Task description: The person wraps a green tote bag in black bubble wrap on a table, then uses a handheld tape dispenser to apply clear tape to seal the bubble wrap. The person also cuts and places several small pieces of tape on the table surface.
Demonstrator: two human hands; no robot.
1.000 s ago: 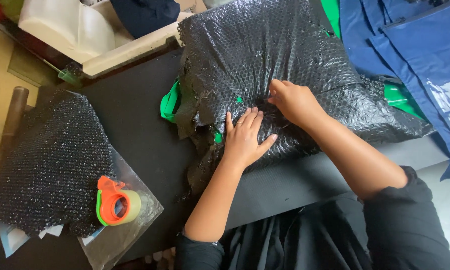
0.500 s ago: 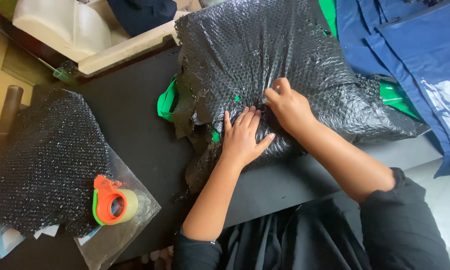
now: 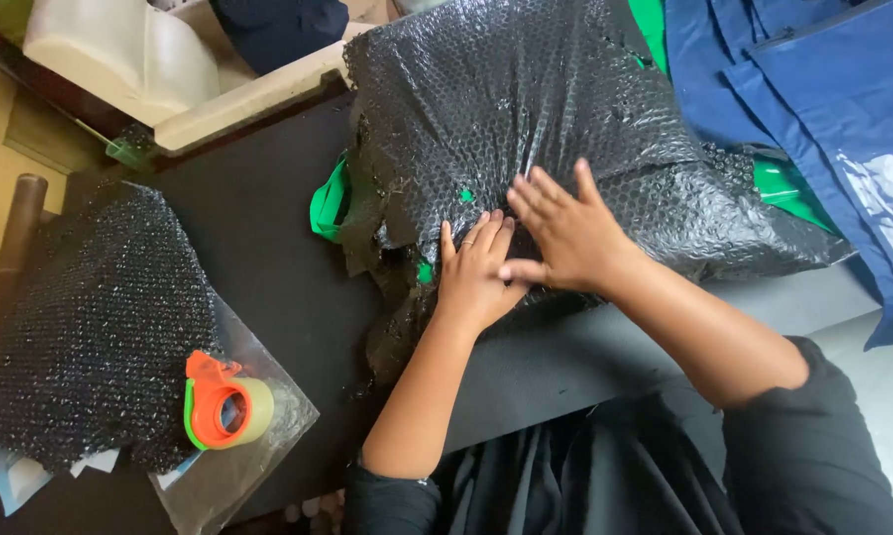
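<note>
A large bundle wrapped in black bubble wrap [image 3: 526, 109] lies on the black tabletop [image 3: 258, 228], with green material [image 3: 326, 203] showing at its left edge and through small tears. My left hand [image 3: 471, 272] lies flat on the wrap's near edge, fingers together, a ring on one finger. My right hand [image 3: 560, 233] rests palm down on the wrap beside it, fingers spread, its thumb over the back of my left hand. Neither hand grips anything.
A second black bubble-wrapped package [image 3: 90, 317] sits at the left. An orange and green tape dispenser [image 3: 223, 404] lies on a clear plastic sheet [image 3: 238, 466] near the front edge. Blue fabric bags [image 3: 823, 99] lie at the right; a white plastic object [image 3: 119, 50] stands at the back left.
My right hand has gone from pinching the wrap to lying flat with fingers spread, shifting slightly left over my left hand. My left hand has stayed put.
</note>
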